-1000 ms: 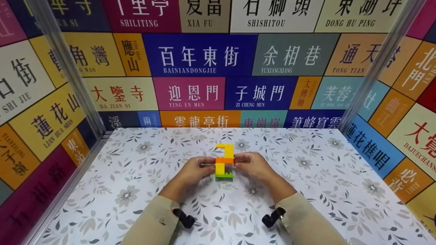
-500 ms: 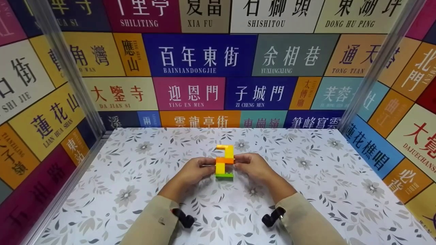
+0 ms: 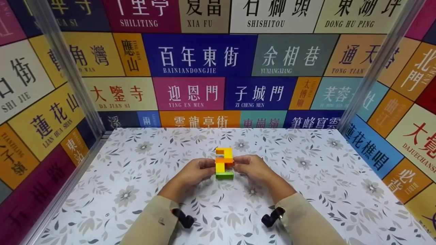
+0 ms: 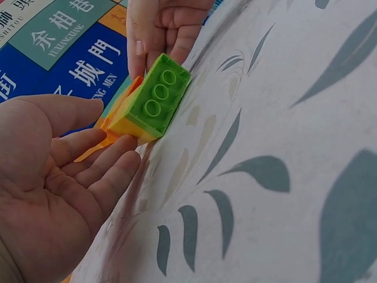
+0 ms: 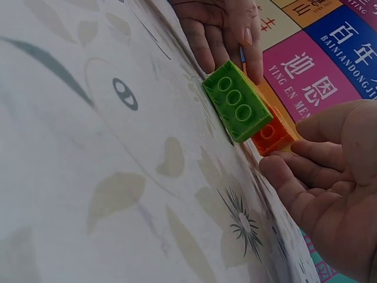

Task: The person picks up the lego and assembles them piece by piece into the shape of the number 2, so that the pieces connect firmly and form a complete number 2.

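Observation:
Both hands pinch a small build of toy building bricks from either side at mid-table in the head view. My left hand (image 3: pixel 193 173) holds its left side and my right hand (image 3: pixel 254 167) its right, at about the height of the orange brick (image 3: pixel 224 160). Yellow bricks (image 3: pixel 228 152) sit above and below the orange one. At the near end is a green brick (image 3: pixel 224 176). The wrist views show the underside of the green brick (image 4: pixel 159 97), with round tubes in a row. Part of the orange brick's underside (image 5: pixel 268 132) also shows from the right wrist.
A table (image 3: pixel 136 190) with a white leaf-and-flower cover lies under the hands. Panels printed with signs (image 3: pixel 204 54) stand at the back and both sides, with clear corner posts (image 3: pixel 371 68). A black wrist camera (image 3: pixel 185 218) is on the left wrist, another (image 3: pixel 272 217) on the right.
The brick build has tilted: its top end sits slightly lower in the head view and more of the green brick's near side shows. Both hands keep their hold with little movement.

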The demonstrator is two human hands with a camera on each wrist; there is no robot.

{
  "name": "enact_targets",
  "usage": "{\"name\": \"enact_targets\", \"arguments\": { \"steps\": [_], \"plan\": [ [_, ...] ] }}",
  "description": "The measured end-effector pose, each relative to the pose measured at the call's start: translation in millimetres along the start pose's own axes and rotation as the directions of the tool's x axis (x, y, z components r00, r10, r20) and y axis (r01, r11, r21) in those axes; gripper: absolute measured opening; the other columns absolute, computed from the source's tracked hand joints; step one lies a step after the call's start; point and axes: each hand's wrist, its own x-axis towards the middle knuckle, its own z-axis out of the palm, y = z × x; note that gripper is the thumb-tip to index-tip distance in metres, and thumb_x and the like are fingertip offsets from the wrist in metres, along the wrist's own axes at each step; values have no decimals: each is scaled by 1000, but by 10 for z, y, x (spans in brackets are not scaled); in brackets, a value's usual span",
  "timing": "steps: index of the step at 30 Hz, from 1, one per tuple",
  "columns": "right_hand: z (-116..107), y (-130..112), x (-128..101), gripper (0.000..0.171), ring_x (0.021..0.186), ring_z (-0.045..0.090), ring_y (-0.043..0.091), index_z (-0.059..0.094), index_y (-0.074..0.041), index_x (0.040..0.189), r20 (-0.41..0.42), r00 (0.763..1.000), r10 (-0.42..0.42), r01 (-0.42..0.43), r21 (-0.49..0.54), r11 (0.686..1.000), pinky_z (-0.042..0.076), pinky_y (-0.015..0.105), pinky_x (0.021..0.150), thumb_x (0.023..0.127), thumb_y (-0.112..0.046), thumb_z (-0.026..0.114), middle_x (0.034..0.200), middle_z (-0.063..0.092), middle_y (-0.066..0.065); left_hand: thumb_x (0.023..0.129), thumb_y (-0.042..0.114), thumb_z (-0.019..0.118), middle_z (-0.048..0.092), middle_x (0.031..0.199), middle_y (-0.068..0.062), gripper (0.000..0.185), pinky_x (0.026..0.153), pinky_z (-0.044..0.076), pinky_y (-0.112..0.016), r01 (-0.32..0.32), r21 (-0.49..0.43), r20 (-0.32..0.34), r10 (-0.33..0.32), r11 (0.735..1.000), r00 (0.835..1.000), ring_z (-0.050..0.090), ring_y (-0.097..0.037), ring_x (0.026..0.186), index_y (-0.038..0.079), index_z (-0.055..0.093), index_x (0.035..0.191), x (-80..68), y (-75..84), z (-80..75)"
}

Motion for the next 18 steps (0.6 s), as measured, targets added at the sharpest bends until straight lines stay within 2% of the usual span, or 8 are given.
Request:
{"name": "enact_targets", "arguments": {
  "steps": [4, 9, 15, 18],
  "plan": [
    [5, 4, -2, 40, 110, 74, 20, 68, -5, 141, 7, 1000, 16, -16, -2, 1000, 61, 35, 99, 103, -16, 70, 132, 76, 13, 103, 22, 72, 69, 143, -6, 46, 118, 50, -45, 24, 1, 11, -24, 1000, 1000, 67, -21, 130, 10, 63, 146, 6, 0, 1],
    [4, 11, -3, 41, 109, 74, 19, 68, -8, 142, 12, 999, 34, -34, -11, 999, 60, 37, 102, 103, -19, 70, 134, 75, 10, 103, 23, 73, 68, 145, -8, 48, 116, 52, -43, 13, 19, 15, -13, 1000, 1000, 66, -22, 130, 8, 62, 147, 0, -15, 0],
    [-3, 16, 2, 40, 103, 74, 19, 70, -9, 140, 8, 999, 38, -38, -10, 999, 61, 33, 97, 102, -20, 71, 125, 78, 9, 100, 29, 76, 68, 146, -7, 51, 111, 55, -40, 5, 46, -9, -4, 999, 1000, 66, -19, 128, 10, 64, 146, -8, -37, -5],
    [-9, 26, 15, 39, 101, 74, 19, 71, -8, 138, 2, 999, 38, -38, 10, 999, 61, 31, 93, 101, -20, 71, 122, 78, 9, 100, 28, 76, 68, 147, -7, 51, 112, 55, -40, 12, 32, -13, -12, 999, 1000, 67, -19, 130, 10, 64, 146, -9, -33, -6]
  ]
}}
